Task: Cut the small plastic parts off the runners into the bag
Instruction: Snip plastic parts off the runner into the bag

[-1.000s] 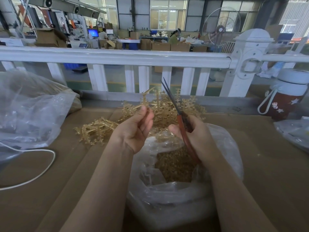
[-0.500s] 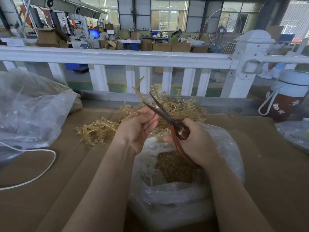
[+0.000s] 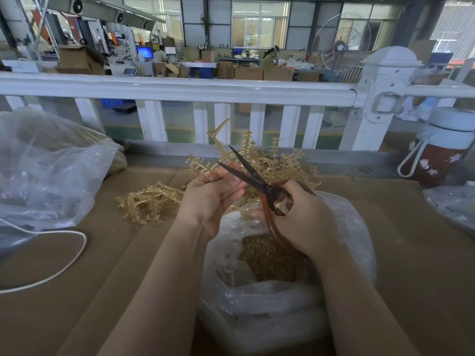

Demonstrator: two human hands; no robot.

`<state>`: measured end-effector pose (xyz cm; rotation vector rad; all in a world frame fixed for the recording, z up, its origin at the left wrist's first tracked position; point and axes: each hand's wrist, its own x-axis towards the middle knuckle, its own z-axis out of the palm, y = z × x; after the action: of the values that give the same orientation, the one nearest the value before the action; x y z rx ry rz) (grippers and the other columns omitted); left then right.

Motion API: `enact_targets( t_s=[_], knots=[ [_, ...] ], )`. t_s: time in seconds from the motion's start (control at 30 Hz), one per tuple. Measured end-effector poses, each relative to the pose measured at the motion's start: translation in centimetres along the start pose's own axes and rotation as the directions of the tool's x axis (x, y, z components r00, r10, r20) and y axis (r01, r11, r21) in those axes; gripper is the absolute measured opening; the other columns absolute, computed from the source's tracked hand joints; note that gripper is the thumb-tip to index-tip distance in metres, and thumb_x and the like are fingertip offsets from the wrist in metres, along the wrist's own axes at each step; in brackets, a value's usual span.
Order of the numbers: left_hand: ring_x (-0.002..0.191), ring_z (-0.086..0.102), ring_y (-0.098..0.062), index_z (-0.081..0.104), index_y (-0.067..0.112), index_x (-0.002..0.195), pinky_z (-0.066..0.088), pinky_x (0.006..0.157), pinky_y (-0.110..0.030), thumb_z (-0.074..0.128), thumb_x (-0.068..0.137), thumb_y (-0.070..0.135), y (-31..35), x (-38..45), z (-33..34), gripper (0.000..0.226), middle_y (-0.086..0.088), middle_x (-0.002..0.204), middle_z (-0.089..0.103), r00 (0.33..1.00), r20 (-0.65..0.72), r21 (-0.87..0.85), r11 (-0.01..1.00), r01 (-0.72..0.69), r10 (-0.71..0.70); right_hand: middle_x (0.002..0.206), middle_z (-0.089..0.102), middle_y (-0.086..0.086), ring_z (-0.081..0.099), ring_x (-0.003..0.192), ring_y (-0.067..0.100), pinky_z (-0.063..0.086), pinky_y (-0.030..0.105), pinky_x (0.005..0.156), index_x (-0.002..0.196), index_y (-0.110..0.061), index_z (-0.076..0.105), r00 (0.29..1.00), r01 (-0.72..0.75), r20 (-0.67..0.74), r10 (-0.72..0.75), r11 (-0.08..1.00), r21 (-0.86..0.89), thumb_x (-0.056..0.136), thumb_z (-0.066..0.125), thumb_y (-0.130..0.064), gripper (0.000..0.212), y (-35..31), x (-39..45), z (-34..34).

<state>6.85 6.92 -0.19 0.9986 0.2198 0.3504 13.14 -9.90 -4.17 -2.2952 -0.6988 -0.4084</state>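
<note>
On the cardboard-covered table (image 3: 411, 253) that fills most of the view, with a white railing (image 3: 180, 87) running along its far edge, a clear plastic bag (image 3: 257, 304) sits right in front of the person, mouth open and partly filled with small amber cut parts (image 3: 267, 260). Off to the left there's a bigger crumpled plastic bag (image 3: 46, 170) with a white cable (image 3: 64, 271) looping on the table below it, and at the far right a dark red bottle (image 3: 442, 155) with a white lid and strap stands by the railing post. Beyond the open bag lies a loose pile of amber runners (image 3: 151, 201), spread from the left of the hands to behind them. The left hand (image 3: 210, 199) is curled around one runner (image 3: 221, 145) — pinching it near the bottom so it sticks up above the bag, tilted a bit. The right hand (image 3: 303, 217) grips the red handles of the scissors (image 3: 257, 178), fingers wrapped through and around them, directly over the bag's mouth. The dark blades are spread apart in a V, pointing up and left, right by the fingertips (image 3: 231, 176) of the left hand — can't really tell if a blade is touching the runner yet.
</note>
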Motion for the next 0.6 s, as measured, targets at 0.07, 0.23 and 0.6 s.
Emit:
enact_targets(
  t_s=[0.07,0.23,0.6],
  knots=[
    [0.072,0.074,-0.013,0.078,0.013,0.067,0.057,0.059,-0.019,0.062,0.085,-0.008,-0.07,-0.01,0.0,0.031,-0.007,0.078,0.077,1.0,0.0,-0.003,1.0,-0.002,0.002,0.087,0.062,-0.023,0.056,0.082,-0.005,0.043,0.014,0.064,0.098,-0.036,0.059,1.0,0.005,-0.004,-0.005,1.0,-0.021,0.056,0.048,-0.095,0.074,-0.13,0.01,-0.07],
    [0.069,0.074,-0.011,0.077,0.011,0.065,0.057,0.059,-0.018,0.06,0.085,-0.012,-0.17,0.16,-0.07,0.035,-0.005,0.077,0.076,1.0,0.005,-0.066,0.998,0.0,0.0,0.081,0.06,-0.022,0.054,0.074,-0.006,0.044,0.016,0.061,0.096,-0.035,0.059,1.0,0.011,-0.013,-0.012,0.998,-0.059,0.058,0.048,-0.094,0.072,-0.31,0.08,-0.13],
    [0.071,0.073,-0.012,0.069,0.005,0.086,0.057,0.06,-0.018,0.064,0.082,-0.005,-0.08,0.22,-0.29,0.012,-0.006,0.08,0.075,0.999,0.038,-0.07,0.997,0.025,-0.023,0.063,0.053,-0.019,0.049,0.057,-0.003,0.029,0.014,0.051,0.087,-0.032,0.062,0.999,0.005,-0.049,-0.007,0.998,-0.059,0.068,0.07,-0.081,0.053,0.08,-0.12,0.17]
  ],
)
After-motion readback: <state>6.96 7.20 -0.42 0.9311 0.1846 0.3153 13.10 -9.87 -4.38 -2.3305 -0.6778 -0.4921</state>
